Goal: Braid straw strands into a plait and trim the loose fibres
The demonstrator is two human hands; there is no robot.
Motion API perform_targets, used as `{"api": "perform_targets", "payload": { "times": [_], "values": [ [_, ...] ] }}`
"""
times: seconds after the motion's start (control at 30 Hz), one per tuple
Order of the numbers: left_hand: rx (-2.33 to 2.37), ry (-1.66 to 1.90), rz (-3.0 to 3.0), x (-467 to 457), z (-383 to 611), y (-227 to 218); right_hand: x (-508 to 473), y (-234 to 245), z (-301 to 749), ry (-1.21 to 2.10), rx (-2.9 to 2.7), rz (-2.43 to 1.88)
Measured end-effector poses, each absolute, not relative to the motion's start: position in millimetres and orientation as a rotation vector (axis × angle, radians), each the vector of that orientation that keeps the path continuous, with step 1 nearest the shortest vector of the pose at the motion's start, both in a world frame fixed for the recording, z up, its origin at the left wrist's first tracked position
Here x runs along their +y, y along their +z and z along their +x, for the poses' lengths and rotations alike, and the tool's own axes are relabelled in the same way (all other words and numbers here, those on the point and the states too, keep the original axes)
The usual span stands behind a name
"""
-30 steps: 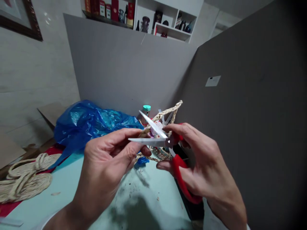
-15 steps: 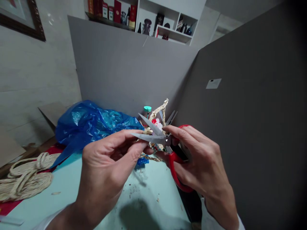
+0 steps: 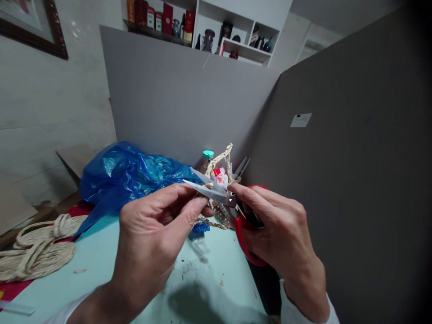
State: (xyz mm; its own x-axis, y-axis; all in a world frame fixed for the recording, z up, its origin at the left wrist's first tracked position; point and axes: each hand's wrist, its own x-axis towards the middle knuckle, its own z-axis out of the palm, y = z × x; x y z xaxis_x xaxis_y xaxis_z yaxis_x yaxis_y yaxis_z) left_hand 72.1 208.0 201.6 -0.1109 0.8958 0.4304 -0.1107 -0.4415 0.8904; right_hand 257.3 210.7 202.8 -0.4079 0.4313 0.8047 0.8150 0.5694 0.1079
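So from the head cam, both hands were up in front over the bench (image 3: 209, 283), which had a pale mint top with little crumbs of fibre scattered on it. The right hand (image 3: 280, 229) had its grip wrapped tight around the red handles of the scissors (image 3: 206, 190), fingers through the loops. The blades pointed left and were nearly together, just a thin gap showing between them. The left hand (image 3: 151, 229) had its grip pinched, thumb and forefinger pressed together on the braided cord (image 3: 220, 158) right where the blades were. The exact contact spot was partly hidden behind the finger, so I couldn't tell how much of it was between the blades. The rest of that cord looped up behind the scissors, held in the air above the back of the bench, near the corner of the grey partition (image 3: 175, 90). A little bottle with a teal cap (image 3: 207, 155) stood just behind the loop. Off to the left sat a crumpled blue plastic bag (image 3: 128, 173), and further left a coil of rope (image 3: 33, 252) lay partly on something red. Up top you could see a white shelf (image 3: 236, 42) with boxes and small vases.
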Motion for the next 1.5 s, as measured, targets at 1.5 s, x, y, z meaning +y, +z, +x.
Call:
{"api": "perform_targets", "payload": {
  "times": [1.5],
  "values": [
    [0.801,0.943,2.283,235.0,86.8,175.7,211.9,209.3,280.6,0.058,-1.23,-0.841]
  ]
}}
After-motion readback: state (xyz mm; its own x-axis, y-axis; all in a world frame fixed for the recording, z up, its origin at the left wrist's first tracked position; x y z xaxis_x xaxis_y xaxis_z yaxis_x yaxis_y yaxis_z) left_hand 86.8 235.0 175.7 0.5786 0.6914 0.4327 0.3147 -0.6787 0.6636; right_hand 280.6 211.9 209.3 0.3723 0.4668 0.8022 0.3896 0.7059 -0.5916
